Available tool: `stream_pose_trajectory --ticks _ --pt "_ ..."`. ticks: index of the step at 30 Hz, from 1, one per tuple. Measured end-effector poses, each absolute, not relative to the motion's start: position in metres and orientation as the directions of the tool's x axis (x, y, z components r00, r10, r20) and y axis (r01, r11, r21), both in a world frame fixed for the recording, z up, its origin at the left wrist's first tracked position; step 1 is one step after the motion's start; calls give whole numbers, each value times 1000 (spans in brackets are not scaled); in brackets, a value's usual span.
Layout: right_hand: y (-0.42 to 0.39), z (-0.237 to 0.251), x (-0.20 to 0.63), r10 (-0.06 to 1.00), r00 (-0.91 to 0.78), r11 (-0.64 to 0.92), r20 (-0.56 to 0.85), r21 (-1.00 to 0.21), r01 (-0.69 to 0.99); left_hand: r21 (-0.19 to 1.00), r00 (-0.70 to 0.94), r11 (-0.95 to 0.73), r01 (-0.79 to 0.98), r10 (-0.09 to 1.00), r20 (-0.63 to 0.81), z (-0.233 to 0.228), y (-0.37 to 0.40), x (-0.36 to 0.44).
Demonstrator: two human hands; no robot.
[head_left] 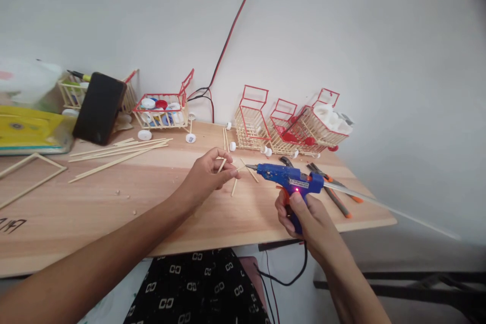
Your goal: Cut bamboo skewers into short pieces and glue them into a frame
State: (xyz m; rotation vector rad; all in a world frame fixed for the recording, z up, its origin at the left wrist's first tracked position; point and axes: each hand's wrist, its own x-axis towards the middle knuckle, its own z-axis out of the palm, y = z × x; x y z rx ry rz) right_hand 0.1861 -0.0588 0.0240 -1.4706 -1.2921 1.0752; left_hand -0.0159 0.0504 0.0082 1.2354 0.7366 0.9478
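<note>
The right hand point(309, 215) is wrapped around the handle of a blue hot glue gun point(281, 176), the thumb near a glowing red light on its side. A translucent glue stick point(387, 205) juts from the back, and the nozzle points left. The left hand point(208, 176) pinches a thin wooden stick piece point(222, 165) between thumb and fingers, right by the nozzle tip; whether the two touch I cannot tell. Both are held above a wooden tabletop point(228, 228), in front of the person.

Just past the left fingertips lie a few short loose sticks point(250, 172). Beyond the glue gun are pliers with black and orange handles point(339, 203). Left of the hand, long sticks point(117, 151) lie in a loose bundle, with an angled stick frame point(49, 177) nearer the table's left edge.

Along the wall stand miniature stick-built shopping carts with red-trimmed handles point(252, 124), one of them filled with bottle caps point(161, 104). At left, a black smartphone point(99, 109) leans against another cart, beside a yellow packet point(28, 126).
</note>
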Motion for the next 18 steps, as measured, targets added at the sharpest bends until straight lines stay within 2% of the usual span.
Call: stream_pose_trajectory --ticks 18 --pt "-60 20 190 997 66 -49 -33 -965 257 973 428 74 -217 903 27 10 48 -15"
